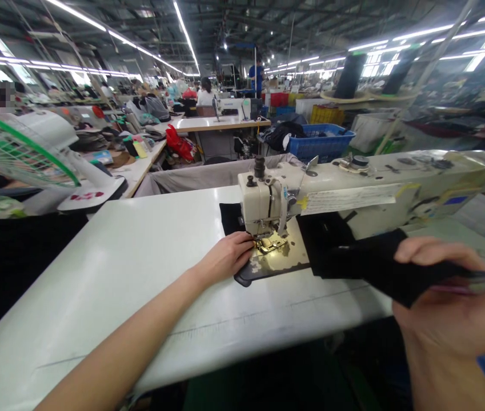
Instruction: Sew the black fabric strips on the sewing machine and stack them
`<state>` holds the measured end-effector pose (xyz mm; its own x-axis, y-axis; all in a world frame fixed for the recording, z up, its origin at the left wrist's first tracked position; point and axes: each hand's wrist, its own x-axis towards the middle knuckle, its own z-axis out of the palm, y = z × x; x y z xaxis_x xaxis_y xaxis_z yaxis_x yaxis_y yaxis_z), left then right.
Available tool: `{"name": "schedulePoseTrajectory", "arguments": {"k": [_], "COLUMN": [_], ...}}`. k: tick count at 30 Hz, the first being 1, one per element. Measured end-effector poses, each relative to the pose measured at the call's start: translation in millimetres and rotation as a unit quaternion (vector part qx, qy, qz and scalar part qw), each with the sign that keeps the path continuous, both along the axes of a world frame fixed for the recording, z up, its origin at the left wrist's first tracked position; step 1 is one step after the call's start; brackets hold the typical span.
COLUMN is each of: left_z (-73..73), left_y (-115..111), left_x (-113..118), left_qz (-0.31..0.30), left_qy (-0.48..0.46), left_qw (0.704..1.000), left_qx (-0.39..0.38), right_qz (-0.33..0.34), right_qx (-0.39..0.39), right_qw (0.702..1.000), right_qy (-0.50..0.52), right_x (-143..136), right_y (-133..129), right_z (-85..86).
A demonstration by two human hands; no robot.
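Observation:
A beige sewing machine [353,182] stands on the white table [139,245], its light on the metal needle plate [296,248]. My left hand [229,254] is beside the presser foot [272,245], fingers pressed together; what they hold, if anything, is hidden. Black fabric [231,217] lies behind the needle area. More black fabric [328,245] spreads right of the plate. My right hand [456,308], at the right, is closed on a black fabric piece [396,274] lifted over the table edge. A thin tool with a pinkish part [456,288] also lies across that palm.
A green and white fan [23,148] stands at the left. Behind the table are a grey cloth bin [208,174], a blue basket [323,142] and another sewing table [220,123]. Thread cones [349,77] stand at the upper right. A person in blue [256,77] is far back.

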<state>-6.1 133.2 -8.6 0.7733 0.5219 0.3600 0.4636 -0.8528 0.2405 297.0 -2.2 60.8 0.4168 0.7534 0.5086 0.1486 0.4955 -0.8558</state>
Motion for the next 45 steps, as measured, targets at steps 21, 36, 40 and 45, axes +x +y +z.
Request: {"name": "schedulePoseTrajectory", "arguments": {"k": [21, 36, 40, 45], "left_z": [55.0, 30.1, 33.6, 35.5], "left_y": [-83.0, -82.4, -39.3, -9.8], "left_x": [-33.6, -2.9, -29.1, -38.1], "left_qz": [0.027, 0.243, 0.232, 0.163], "left_qy": [-0.132, -0.574, -0.406, -0.154], "left_qw": [0.934, 0.477, 0.579, 0.730], "left_qx": [-0.330, -0.620, -0.668, -0.646], "right_qz": [0.401, 0.252, 0.262, 0.279], "right_qx": [-0.241, -0.425, -0.448, -0.470], "right_qw": [0.842, 0.867, 0.853, 0.835], "right_qy": [-0.268, -0.059, -0.059, -0.058], "right_x": [-78.6, -107.1, -111.8, -108.9], "right_y": [-19.6, -35.2, -44.8, -49.8], "right_z": [2.4, -76.5, -77.7, -80.2]}}
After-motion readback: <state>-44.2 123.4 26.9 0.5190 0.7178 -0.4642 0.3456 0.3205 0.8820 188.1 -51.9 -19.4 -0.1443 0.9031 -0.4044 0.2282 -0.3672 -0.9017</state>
